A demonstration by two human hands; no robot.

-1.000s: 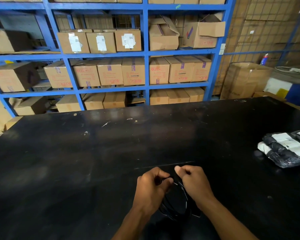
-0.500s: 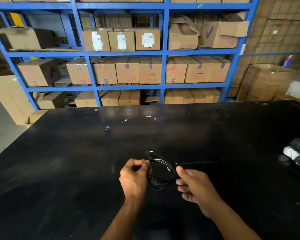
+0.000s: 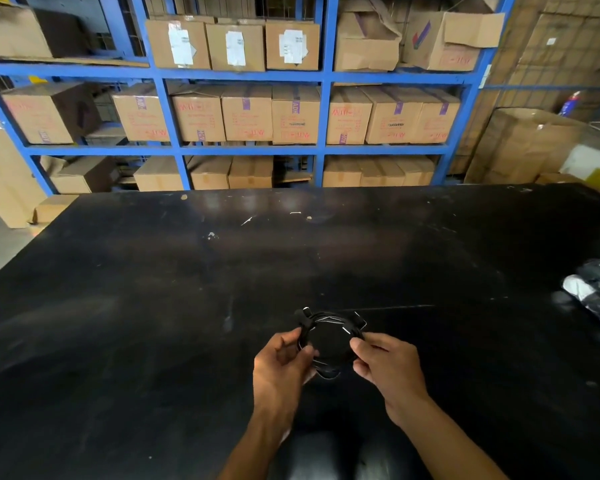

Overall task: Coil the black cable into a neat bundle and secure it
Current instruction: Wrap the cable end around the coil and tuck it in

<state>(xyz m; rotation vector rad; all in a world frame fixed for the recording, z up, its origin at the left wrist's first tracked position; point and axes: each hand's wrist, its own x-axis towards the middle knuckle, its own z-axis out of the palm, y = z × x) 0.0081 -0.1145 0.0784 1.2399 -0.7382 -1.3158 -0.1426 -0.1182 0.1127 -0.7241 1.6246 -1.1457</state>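
Cable (image 3: 326, 319) faint against black table (image 3: 153, 323)

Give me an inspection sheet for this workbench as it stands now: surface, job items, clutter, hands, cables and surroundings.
Surface: black table, scuffed, with a few pale specks towards the far edge.
Job's things: black cable wound into a round coil and held between both hands; no tie can be made out.
Clutter: wrapped packages, black and white, at the table's right edge.
Grippers: left hand grips the coil's left side; right hand pinches its right side.
Cables: only the coil; two plug ends stick out at its far side.
Surroundings: blue shelving stacked with cardboard boxes; a large carton stands to the right.
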